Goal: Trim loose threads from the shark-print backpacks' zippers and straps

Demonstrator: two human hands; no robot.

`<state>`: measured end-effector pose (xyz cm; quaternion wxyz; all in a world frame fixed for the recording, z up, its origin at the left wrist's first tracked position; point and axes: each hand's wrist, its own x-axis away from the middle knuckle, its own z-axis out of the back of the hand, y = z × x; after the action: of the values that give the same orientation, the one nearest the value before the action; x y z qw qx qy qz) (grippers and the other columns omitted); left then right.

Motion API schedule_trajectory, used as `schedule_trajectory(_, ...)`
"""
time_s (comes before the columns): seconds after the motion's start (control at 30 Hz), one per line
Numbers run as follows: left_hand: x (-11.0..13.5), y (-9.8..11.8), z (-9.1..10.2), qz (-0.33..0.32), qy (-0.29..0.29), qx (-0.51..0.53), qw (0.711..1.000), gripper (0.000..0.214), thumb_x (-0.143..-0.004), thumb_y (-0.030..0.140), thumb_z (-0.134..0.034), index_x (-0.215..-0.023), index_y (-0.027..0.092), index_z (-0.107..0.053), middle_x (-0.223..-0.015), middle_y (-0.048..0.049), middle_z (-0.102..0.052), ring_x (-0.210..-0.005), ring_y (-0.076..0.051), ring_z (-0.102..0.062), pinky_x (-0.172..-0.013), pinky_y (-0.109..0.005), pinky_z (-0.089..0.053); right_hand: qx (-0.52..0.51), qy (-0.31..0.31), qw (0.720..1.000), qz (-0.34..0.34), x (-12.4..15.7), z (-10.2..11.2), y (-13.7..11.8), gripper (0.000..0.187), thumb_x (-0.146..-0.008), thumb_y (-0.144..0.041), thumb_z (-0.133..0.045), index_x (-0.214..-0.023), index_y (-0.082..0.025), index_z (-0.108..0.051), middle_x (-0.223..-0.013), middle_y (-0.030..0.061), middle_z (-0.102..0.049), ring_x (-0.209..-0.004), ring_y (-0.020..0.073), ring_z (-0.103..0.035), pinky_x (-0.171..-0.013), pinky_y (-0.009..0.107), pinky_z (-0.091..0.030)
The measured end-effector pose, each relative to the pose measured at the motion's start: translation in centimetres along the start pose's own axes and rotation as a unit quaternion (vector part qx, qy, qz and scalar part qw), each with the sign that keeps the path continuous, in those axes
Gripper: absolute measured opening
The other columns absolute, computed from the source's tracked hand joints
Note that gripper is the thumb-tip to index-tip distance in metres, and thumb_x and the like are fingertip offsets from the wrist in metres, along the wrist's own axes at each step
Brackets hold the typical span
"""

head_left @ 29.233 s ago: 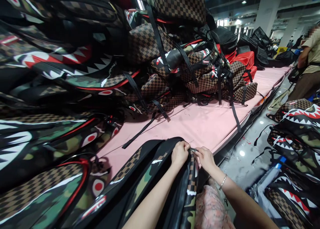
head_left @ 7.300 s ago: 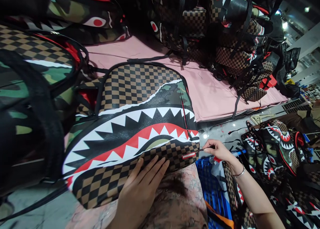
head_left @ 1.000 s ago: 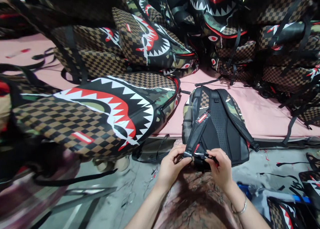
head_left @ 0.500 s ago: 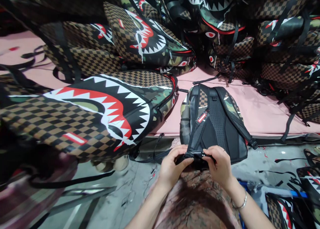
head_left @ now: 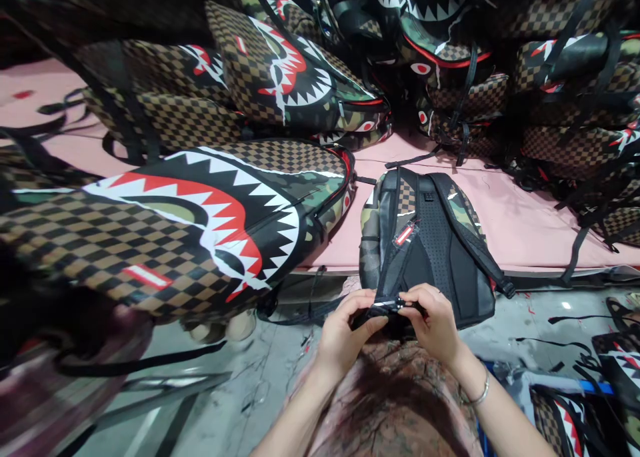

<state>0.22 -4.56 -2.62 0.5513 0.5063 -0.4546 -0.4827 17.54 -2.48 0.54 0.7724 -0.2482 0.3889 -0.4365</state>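
A camouflage and checker backpack [head_left: 440, 244] lies back side up, half on the pink table [head_left: 520, 224] and half over its front edge towards me. Its black straps run down to my hands. My left hand [head_left: 345, 330] pinches the lower end of the left shoulder strap [head_left: 395, 270] where a metal buckle [head_left: 387, 304] shows. My right hand [head_left: 435, 324], with a bracelet on the wrist, pinches the same strap end from the right. Both hands are closed on it, just above my patterned lap.
A large shark-mouth backpack [head_left: 190, 224] lies at the left, overhanging the table edge. Several more checker and shark-mouth backpacks [head_left: 295, 77] are piled along the back. Further bags [head_left: 575, 417] and loose black straps lie on the grey floor [head_left: 225, 397] at the right.
My hands have drawn a little closer together on the strap end, and the metal buckle now shows between my fingers. The backpack itself has stayed put.
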Motion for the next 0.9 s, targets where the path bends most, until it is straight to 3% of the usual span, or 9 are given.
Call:
schedule_trajectory(0.27, -0.2, -0.2, 0.1, -0.028, 0.002, 0.01, 1.0, 0.018, -0.058, 0.023, -0.073, -0.074, 0.02, -0.069, -0.091, -0.0068, -0.064, -0.093, -0.023, -0.057, -0.091, -0.038, -0.041, 0.037, -0.003, 0.999, 0.001, -0.3, 0.2, -0.1, 0.011, -0.086, -0.024, -0.05, -0.086, -0.02, -0.06, -0.08, 0.0048, -0.064, -0.076, 0.0181, -0.058, -0.07, 0.031, -0.045)
schedule_trajectory(0.5, -0.1, 0.2, 0.3, 0.01, 0.008, 0.053, 0.999, 0.016, -0.056, 0.021, -0.075, -0.071, 0.019, -0.069, -0.091, -0.0073, -0.063, -0.093, -0.023, -0.056, -0.091, -0.035, -0.039, 0.065, -0.009, 0.998, 0.018, -0.4, 0.1, -0.4, 0.014, -0.087, -0.025, -0.049, -0.083, -0.019, -0.062, -0.078, 0.0055, -0.064, -0.076, 0.0179, -0.058, -0.071, 0.031, -0.043)
schedule_trajectory(0.6, -0.1, 0.7, 0.3, 0.058, 0.023, 0.116, 0.991, 0.017, -0.058, 0.024, -0.073, -0.073, 0.019, -0.068, -0.093, -0.0064, -0.064, -0.092, -0.022, -0.057, -0.087, -0.031, -0.041, -0.014, 0.016, 0.999, -0.045, -0.7, -0.4, 0.0, 0.011, -0.084, -0.025, -0.052, -0.081, -0.019, -0.061, -0.078, 0.004, -0.064, -0.074, 0.0169, -0.058, -0.07, 0.03, -0.044)
schedule_trajectory(0.7, 0.1, 1.1, 0.3, 0.095, 0.039, 0.19, 0.976, 0.023, -0.066, 0.032, -0.067, -0.084, 0.019, -0.064, -0.085, -0.0033, -0.065, -0.08, -0.018, -0.058, -0.076, -0.027, -0.045, -0.165, 0.071, 0.969, -0.172, -1.7, -1.4, 0.7, 0.013, -0.08, -0.029, -0.053, -0.084, -0.018, -0.059, -0.078, 0.0026, -0.063, -0.073, 0.0152, -0.058, -0.066, 0.027, -0.046)
schedule_trajectory(0.83, 0.4, 1.2, 0.1, 0.074, 0.024, 0.147, 0.986, 0.025, -0.075, 0.036, -0.057, -0.093, 0.019, -0.059, -0.083, -0.0025, -0.063, -0.075, -0.016, -0.058, -0.07, -0.025, -0.045, -0.321, -0.01, 0.914, -0.249, -4.2, -3.4, 0.8, 0.021, -0.071, -0.036, -0.06, -0.076, -0.016, -0.056, -0.068, -0.0002, -0.059, -0.061, 0.0132, -0.056, -0.057, 0.024, -0.046)
schedule_trajectory(0.9, 0.3, 0.8, -0.1, 0.049, 0.025, 0.088, 0.995, 0.034, -0.071, 0.033, -0.061, -0.102, 0.019, -0.055, -0.089, -0.0036, -0.061, -0.077, -0.017, -0.058, -0.069, -0.026, -0.046, -0.349, -0.02, 0.901, -0.258, -5.7, -4.3, 0.2, 0.021, -0.068, -0.035, -0.062, -0.074, -0.016, -0.055, -0.067, -0.0009, -0.059, -0.059, 0.0126, -0.056, -0.056, 0.024, -0.047)
